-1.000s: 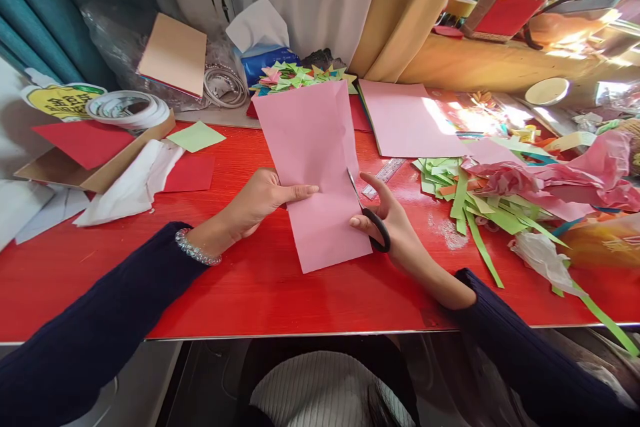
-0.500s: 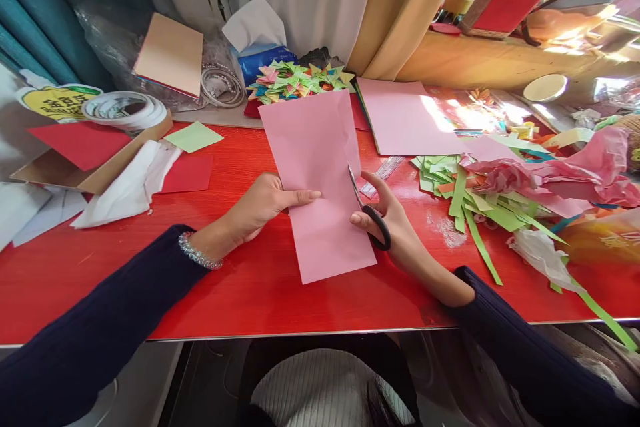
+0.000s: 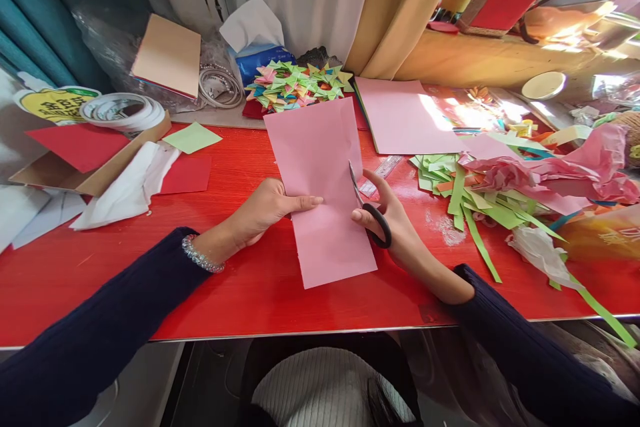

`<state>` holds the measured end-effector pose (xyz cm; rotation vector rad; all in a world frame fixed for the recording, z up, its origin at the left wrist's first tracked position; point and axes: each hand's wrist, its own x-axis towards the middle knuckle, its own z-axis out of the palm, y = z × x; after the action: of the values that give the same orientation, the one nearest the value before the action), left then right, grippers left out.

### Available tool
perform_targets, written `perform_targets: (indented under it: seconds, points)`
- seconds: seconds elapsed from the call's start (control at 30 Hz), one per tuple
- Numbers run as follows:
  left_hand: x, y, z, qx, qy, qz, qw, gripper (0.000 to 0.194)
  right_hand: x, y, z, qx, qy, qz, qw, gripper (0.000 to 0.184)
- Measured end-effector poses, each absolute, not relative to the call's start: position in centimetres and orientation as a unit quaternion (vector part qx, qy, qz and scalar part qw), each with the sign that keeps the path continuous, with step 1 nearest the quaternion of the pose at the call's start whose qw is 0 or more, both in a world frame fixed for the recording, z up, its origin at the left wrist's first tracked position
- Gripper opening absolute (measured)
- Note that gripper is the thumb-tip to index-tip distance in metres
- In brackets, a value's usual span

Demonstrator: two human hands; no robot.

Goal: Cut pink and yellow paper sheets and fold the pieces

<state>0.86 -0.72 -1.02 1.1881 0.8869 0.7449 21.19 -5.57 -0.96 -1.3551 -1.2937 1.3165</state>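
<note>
Paper (image 3: 320, 147), seemingly in one piece from what I see here, is held over the table (image 3: 240, 300), left hand (image 3: 263, 211) pinching its left edge, right hand (image 3: 403, 227) gripping scissors (image 3: 371, 209) at its right, cutting apparently unfinished.

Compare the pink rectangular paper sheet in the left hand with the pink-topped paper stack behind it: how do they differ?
The pink rectangular paper sheet is held in the left hand; the pink-topped paper stack lies flat. The stack shows a dark left edge; the sheet's is pink. The stack's right part is brightly sunlit; the sheet is duller. Both look pink on top.
</note>
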Motion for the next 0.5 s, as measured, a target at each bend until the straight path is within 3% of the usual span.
perform_targets:
  seconds: [0.5]
  points:
    - [1.25,-1.19,-0.97,0.53,0.391,0.314,0.684,0.022,21.13,-5.53,-0.76,-0.562,-0.517,0.485,0.426,0.099]
